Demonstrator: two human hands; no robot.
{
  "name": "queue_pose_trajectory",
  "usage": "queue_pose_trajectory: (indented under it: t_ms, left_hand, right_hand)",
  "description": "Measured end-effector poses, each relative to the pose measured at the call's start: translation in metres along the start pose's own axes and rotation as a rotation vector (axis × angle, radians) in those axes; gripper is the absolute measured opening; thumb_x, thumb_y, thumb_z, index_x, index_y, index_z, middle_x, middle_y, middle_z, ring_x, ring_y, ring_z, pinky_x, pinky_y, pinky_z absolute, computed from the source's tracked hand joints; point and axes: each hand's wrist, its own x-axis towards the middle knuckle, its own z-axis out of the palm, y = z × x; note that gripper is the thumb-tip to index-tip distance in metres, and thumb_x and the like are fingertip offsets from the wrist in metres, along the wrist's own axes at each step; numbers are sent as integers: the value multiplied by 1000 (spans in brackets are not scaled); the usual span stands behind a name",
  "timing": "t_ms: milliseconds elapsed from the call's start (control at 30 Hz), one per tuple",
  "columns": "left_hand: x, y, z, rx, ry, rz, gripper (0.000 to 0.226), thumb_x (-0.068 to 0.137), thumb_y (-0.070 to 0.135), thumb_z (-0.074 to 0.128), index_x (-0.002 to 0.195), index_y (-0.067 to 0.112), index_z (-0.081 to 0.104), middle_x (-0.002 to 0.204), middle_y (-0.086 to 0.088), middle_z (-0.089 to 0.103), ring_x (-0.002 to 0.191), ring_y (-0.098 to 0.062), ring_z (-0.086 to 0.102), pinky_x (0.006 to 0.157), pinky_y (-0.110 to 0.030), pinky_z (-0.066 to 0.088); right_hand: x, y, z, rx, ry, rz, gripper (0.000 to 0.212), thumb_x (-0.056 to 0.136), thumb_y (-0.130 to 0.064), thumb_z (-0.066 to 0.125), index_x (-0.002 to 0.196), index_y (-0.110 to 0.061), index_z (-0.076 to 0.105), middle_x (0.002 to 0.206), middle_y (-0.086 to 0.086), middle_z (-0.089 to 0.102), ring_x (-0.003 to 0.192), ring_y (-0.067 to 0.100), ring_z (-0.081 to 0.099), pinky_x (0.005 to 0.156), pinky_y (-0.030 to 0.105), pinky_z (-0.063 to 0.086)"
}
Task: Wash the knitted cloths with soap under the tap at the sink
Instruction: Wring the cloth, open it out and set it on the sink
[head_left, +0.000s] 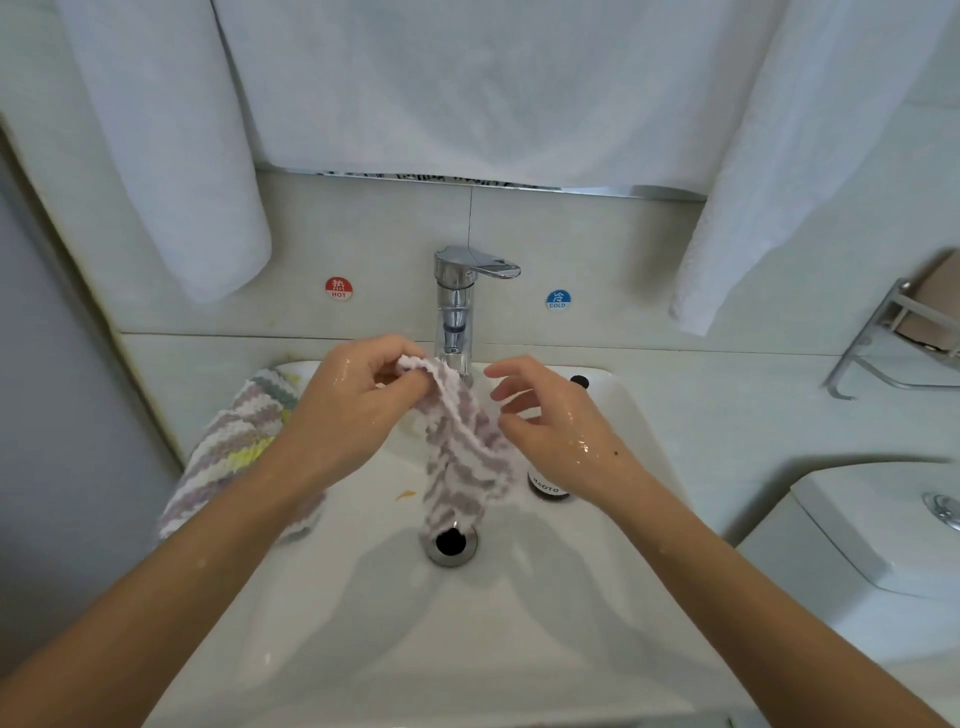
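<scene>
While my left hand (358, 395) pinches the striped cloth (457, 447) by its top corner below the tap (457, 306), my right hand (545, 421) hovers beside it, fingers spread. Its dangling end could slip into the drain (451, 543).

Soft, even, cool light fills the room from above. Both forearms throw faint grey shadows across the sink (519, 649) basin. Small glints sit on the chrome tap (457, 291) and wet skin. The wide lens bows the edges; corners look slightly smeared.
</scene>
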Motion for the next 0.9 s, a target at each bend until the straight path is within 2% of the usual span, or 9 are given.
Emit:
queue_pose_trajectory:
  t_ms: [100, 200, 300, 400, 467, 567, 667, 800, 900]
  left_hand:
    - [3, 2, -1, 63, 20, 7, 26, 73, 35, 56, 75, 11, 67, 70, -15, 64, 70, -37, 60, 72, -54, 50]
    - [5, 3, -2, 80, 19, -3, 35, 72, 37, 56, 76, 2, 62, 70, -24, 57, 60, -35, 53, 66, -55, 49]
    - [5, 3, -4, 18, -17, -21, 29, 79, 27, 59, 78, -2, 61, 67, -23, 58, 60, -36, 53, 63, -49, 48]
    - [5, 2, -9, 19, -46, -44, 18, 90, 6, 60, 79, -9, 61, 56, -6, 56, 53, -6, 52, 57, -17, 44]
    - [3, 1, -12, 35, -73, -65, 17, 90, 4, 58, 78, -8, 62, 57, -1, 54, 51, -3, 50, 52, -10, 41]
    - [4, -4, -17, 16, -82, -104, 17, 90, 4, 58, 78, -6, 62, 60, -2, 55, 54, -4, 53, 53, -13, 46]
    - [6, -12, -16, 18, -55, -145, 18, 91, 9, 59, 76, -1, 63, 61, 1, 55, 58, -6, 55, 60, -22, 54]
    - [6, -18, -14, 2, -30, -160, 26, 91, 12, 59, 74, -8, 55, 61, -4, 49, 58, -14, 45, 58, -25, 38]
    - [7, -18, -13, -53, -36, -212, 32, 93, 24, 60, 70, 2, 57, 68, -8, 50, 64, -19, 45, 66, -31, 34]
  right_hand:
    - [-5, -5, 8, 121, 73, -59, 12, 88, -25, 66, 94, -30, 58, 87, -12, 62, 85, 5, 60, 82, 30, 52]
    - [-12, -7, 17, 132, 20, -85, 27, 78, -53, 67, 91, -29, 61, 87, -11, 66, 87, 2, 62, 84, 25, 51]
    - [-11, -2, 27, 35, -41, -84, 27, 80, -42, 73, 98, -27, 62, 99, -12, 64, 99, 5, 58, 92, 33, 48]
    - [-7, 3, 35, 92, -69, -57, 44, 81, -34, 75, 120, -27, 55, 115, -13, 59, 108, 5, 54, 97, 28, 44]
    - [-4, 5, 38, 150, -91, -67, 45, 82, -31, 75, 122, -29, 55, 117, -15, 59, 109, 3, 53, 96, 23, 42]
    - [-3, 9, 41, 158, -66, -108, 18, 84, -26, 74, 95, -30, 62, 95, -17, 62, 95, 0, 56, 89, 18, 41]
    - [-4, 15, 41, 83, 19, -112, 6, 87, -27, 69, 88, -25, 64, 82, -15, 63, 82, 2, 59, 84, 28, 49]
    - [-9, 26, 42, -181, 165, -151, 36, 93, -34, 60, 62, -20, 50, 53, -10, 45, 55, 10, 44, 55, 29, 35]
    - [-9, 30, 35, -202, 300, -137, 39, 89, -42, 54, 63, -13, 57, 55, -4, 53, 55, 15, 48, 55, 28, 36]
